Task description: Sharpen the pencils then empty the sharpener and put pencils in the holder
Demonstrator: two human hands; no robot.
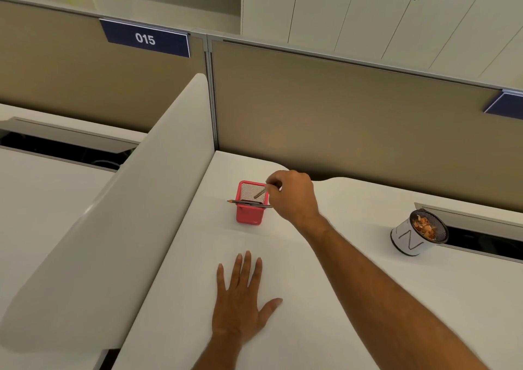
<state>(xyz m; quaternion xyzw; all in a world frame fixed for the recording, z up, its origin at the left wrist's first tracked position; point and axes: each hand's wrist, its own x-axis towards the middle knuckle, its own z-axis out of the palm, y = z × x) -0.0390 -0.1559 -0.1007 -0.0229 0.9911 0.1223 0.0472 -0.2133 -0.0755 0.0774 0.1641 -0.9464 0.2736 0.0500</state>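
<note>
Head view: right hand (291,197) pinching pencil (259,193), lowering it into red holder (250,209); another pencil (249,202) lying across holder rim. Left hand (240,299) resting flat, fingers spread, on desk (325,299). Shavings sitting in bin (418,232); sharpener not visible. Task appearing near complete.

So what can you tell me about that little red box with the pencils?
The red box is a small square pencil holder that looks like metal mesh, open at the top and standing upright on the white desk, near its far left corner. One pencil lies flat across its rim, its tip sticking out to the left. The right hand pinches a second pencil that slants down into it.
</note>
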